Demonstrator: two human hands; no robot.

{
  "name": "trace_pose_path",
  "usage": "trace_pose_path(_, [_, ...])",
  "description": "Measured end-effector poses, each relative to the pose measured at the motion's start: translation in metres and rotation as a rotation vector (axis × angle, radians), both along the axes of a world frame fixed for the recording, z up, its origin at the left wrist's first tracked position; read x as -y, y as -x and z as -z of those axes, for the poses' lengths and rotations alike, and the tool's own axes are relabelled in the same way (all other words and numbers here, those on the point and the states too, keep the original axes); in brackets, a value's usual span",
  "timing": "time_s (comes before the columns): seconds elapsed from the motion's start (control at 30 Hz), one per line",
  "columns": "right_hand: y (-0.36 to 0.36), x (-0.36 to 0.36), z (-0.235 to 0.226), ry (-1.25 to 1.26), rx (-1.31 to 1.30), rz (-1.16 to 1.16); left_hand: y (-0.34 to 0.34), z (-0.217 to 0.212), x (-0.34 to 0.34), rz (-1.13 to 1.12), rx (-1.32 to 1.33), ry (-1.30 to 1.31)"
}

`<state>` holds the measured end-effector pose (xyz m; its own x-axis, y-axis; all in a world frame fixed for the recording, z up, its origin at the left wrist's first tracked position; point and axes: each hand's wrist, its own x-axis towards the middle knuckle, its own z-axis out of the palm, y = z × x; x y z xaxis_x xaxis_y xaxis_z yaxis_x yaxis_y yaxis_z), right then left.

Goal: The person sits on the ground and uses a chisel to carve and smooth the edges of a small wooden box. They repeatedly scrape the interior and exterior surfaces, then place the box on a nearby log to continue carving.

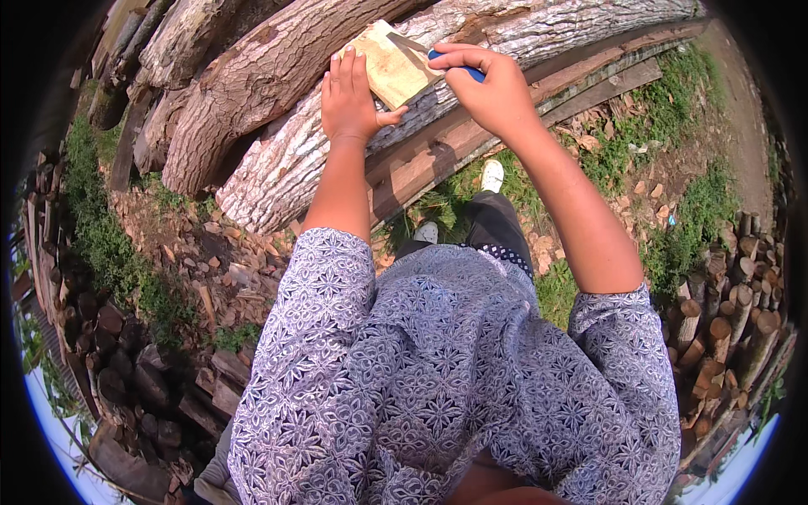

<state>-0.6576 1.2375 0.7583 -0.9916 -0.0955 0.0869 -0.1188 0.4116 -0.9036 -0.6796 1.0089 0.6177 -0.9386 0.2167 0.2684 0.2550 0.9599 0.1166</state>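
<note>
On top of a pale, rough-barked log (278,181) lies a small light-yellow wooden block (391,71). My left hand (349,101) rests against the block's left edge, fingers stretched out and thumb spread near its front corner. My right hand (492,88) is closed round the blue handle (459,67) of a tool at the block's right side. A dark grey, tapering shape lies across the block's top by that handle. Whether it is the tool's blade or a shadow, I cannot tell.
Beyond the pale log lie more thick logs (244,84). Sawn planks (421,172) run along its near side. My shoes (492,175) stand on grass and wood chips. Stacked cut wood (715,328) is at the right, with darker split pieces (151,383) at the lower left.
</note>
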Motion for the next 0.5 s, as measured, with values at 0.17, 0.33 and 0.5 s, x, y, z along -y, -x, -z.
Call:
trace_pose_path(0.17, [0.026,-0.001,0.005,-0.003,-0.006,-0.078,0.007,-0.002,-0.004,0.049,-0.100,-0.130])
trace_pose_path(0.33, [0.027,-0.027,0.012,0.081,0.268,-0.161,0.001,-0.012,0.000,0.079,-0.094,-0.194])
trace_pose_path(0.5, [0.035,-0.070,0.029,0.187,0.494,-0.328,-0.001,-0.046,-0.008,0.058,0.088,-0.144])
